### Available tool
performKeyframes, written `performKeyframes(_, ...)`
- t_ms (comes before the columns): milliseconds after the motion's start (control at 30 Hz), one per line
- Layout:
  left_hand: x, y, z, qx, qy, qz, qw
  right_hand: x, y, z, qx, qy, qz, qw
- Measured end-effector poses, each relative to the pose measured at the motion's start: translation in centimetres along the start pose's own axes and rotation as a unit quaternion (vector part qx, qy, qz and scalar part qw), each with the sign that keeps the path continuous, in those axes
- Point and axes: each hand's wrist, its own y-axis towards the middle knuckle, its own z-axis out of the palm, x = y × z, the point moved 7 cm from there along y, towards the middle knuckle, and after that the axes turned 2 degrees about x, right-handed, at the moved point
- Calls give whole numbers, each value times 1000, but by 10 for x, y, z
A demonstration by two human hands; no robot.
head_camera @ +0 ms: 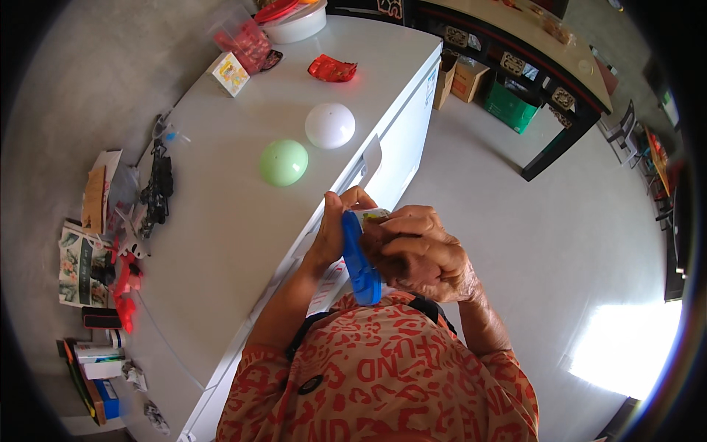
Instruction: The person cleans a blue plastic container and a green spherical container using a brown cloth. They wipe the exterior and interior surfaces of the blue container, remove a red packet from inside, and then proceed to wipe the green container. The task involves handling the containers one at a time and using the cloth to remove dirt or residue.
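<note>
My left hand [330, 229] grips a blue plastic object [358, 262] by its upper left side, close to my chest. My right hand [425, 251] is curled against its right side, fingers bent; what these fingers pinch is hidden. Between the hands shows a small white part with a yellow-green print [373, 214]. Beyond the hands, a light green balloon [284, 162] and a white balloon [330, 126] rest on the light grey top of a chest freezer [237, 232], near its front edge.
A red crumpled wrapper [332, 68], a small printed box [228, 74], a clear tub of red items [240, 50] and a white basin [295, 25] stand towards the far end. Bags, dark cables [158, 190] and boxes line the wall side. A dark-framed table [569, 66] stands at upper right, with a green box [511, 105] beneath.
</note>
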Motion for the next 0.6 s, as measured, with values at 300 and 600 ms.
performKeyframes(300,-1,0,16,-31,-204,-6,979,-47,-24,3,-201,181,201,942)
performKeyframes(600,0,7,-3,-82,-282,5,956,-50,-54,19,-157,233,234,931)
